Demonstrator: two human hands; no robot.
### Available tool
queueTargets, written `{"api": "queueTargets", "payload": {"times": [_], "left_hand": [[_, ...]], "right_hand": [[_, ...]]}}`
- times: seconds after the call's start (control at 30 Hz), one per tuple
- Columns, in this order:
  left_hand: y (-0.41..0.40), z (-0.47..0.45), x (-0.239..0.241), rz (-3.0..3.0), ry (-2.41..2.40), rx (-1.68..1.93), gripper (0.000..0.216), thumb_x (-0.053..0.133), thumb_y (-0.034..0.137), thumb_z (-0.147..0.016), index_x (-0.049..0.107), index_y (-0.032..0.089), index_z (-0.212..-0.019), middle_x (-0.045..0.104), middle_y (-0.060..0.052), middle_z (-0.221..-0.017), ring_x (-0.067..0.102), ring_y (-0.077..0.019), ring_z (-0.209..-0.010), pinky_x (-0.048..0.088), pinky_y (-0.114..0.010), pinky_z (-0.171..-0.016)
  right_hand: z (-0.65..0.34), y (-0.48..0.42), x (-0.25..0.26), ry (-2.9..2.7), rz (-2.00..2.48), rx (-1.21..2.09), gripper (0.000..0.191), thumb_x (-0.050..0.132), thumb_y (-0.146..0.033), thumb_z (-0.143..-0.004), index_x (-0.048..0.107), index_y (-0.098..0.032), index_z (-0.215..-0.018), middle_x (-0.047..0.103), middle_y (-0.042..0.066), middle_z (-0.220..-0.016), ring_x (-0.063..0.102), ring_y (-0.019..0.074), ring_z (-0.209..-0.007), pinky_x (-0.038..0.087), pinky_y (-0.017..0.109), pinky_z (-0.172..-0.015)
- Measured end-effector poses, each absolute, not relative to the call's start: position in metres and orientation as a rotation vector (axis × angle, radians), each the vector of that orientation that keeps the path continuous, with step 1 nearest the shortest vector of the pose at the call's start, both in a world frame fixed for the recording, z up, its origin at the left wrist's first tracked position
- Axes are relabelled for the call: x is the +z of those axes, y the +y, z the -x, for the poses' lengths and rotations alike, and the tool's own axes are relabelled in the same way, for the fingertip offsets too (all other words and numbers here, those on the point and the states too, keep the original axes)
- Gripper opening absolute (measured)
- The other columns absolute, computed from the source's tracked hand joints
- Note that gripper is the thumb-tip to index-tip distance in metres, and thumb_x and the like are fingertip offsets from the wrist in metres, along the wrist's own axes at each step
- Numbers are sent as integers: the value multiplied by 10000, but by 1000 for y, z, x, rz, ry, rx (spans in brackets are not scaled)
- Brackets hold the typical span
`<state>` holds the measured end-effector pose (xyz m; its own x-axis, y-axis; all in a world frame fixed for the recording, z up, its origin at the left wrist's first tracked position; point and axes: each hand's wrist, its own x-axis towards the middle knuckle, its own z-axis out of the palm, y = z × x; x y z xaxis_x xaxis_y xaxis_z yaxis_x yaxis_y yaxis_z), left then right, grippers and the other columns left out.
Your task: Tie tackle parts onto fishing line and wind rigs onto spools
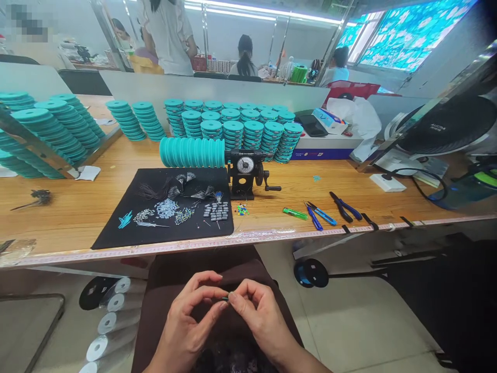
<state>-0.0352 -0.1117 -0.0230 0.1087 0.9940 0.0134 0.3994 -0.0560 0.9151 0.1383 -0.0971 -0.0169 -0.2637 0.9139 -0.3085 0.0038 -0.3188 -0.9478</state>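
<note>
My left hand (190,311) and my right hand (258,318) are held low over my dark lap, well below the table edge. Their fingertips meet on a small dark-green tube-like piece (225,299), mostly hidden by the fingers. Farther ahead on the wooden workbench (77,207) lies a black mat (209,220). On it are small piles of beads, sleeves, wire pieces and dark feathery tufts. Neither hand touches the mat.
Many stacks of teal spools (252,134) stand on the bench behind a hand-cranked winding counter (246,173). Pliers (344,206), blue-handled tools (314,216) and a green lighter (295,213) lie right. White rolls (112,300) stand on the floor at left.
</note>
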Motion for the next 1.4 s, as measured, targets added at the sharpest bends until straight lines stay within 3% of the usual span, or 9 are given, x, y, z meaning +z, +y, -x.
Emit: {"api": "queueTargets", "payload": {"times": [0.17,0.43,0.63,0.83,0.97,1.1,1.23,1.4], "left_hand": [[-112,38,-25,-1734,1427,981,121,572,235,-899,687,243,-863,597,-82,-1133,622,-219,-1003,518,-294,-809],[-107,38,-32,-2184,1458,1124,160,520,81,-900,591,210,-963,578,-85,-1114,582,-196,-1035,497,-307,-887],[-104,36,-32,-2391,1421,1175,200,488,-7,-888,545,173,-956,571,-86,-1106,554,-181,-1043,444,-279,-936],[-99,57,-24,-2043,1609,1277,177,402,59,-930,498,208,-941,528,-83,-1118,540,-176,-1058,440,-288,-903],[-94,69,-21,-1918,1695,1364,171,369,108,-952,489,229,-932,530,-74,-1097,545,-188,-1050,456,-318,-890],[-84,81,-18,-1931,1743,1125,119,383,211,-971,497,239,-991,575,-77,-1107,591,-198,-1006,505,-311,-822],[-54,115,-10,-1982,1979,911,130,418,316,-963,522,238,-970,636,-26,-901,641,-189,-803,518,-295,-711],[0,180,-8,-2046,2192,869,171,436,293,-918,576,211,-863,605,-72,-872,618,-260,-849,487,-391,-792]], "right_hand": [[-137,-98,-18,-1183,1304,1668,377,633,-474,-842,487,-169,-676,337,-63,-600,258,93,-575,214,236,-514],[-137,-98,-19,-1282,1269,1663,270,621,-397,-867,610,-142,-779,421,-40,-645,335,105,-610,285,233,-551],[-138,-97,-15,-1325,1269,1634,192,605,-325,-862,588,-155,-773,480,-31,-672,413,114,-636,352,227,-597],[-139,-94,-11,-1394,1267,1614,219,596,-337,-851,568,-157,-729,552,-7,-648,500,136,-637,395,250,-639],[-137,-91,-24,-1335,1260,1596,298,596,-416,-848,535,-165,-699,491,-21,-620,445,127,-615,364,244,-608],[-136,-88,-41,-1229,1237,1624,402,596,-546,-826,521,-172,-699,363,-61,-568,305,102,-538,256,234,-511],[-135,-89,-44,-1214,1318,1554,453,608,-601,-794,535,-169,-678,304,-63,-592,251,101,-552,209,238,-507],[-134,-91,-39,-1254,1434,1448,428,632,-576,-753,590,-160,-660,317,-45,-629,279,112,-580,250,231,-518]]}}
